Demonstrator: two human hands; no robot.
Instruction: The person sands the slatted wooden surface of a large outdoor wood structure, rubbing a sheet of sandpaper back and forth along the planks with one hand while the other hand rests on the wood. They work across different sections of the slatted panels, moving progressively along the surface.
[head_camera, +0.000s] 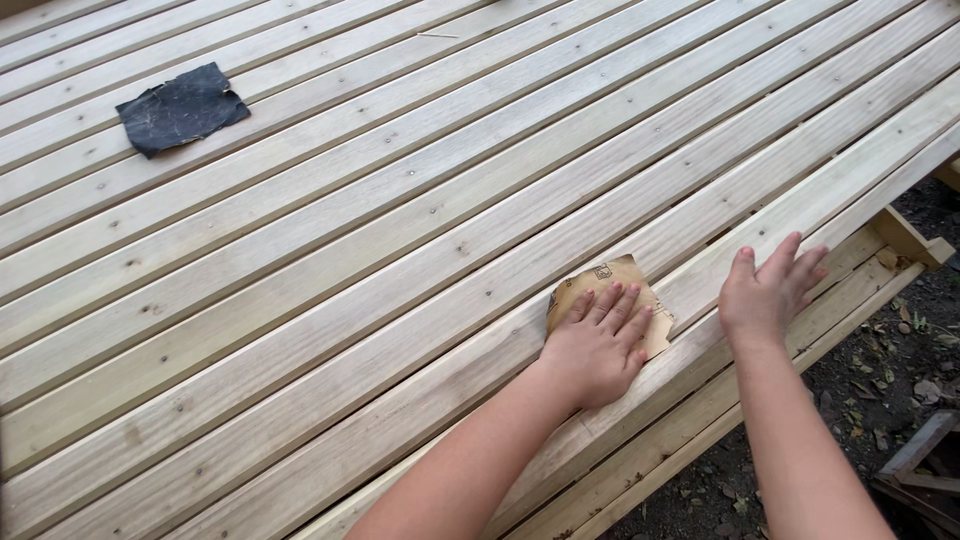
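Left hand (597, 345): open and flat, palm down, fingers spread slightly, pressed on a tan sandpaper sheet (607, 282). The hand grips nothing; it only bears down on the sheet, covering its near half. Right hand (768, 293): likewise open, fingers extended and fanned, palm resting flat on a bare slat (840, 185) just right of the sheet, holding nothing. The two hands lie near each other but apart.

Sandpaper: backing side up, lying flat on the slatted wooden deck (400, 230) close to its near right edge. Its long axis runs roughly along the slats, which slope from lower left to upper right; one corner points up and away from the person, beyond the fingertips.

A second sheet, dark sandpaper (181, 108), lies crumpled at the far left of the deck, well apart from both hands. Bare soil (880, 390) shows past the deck's edge at lower right.
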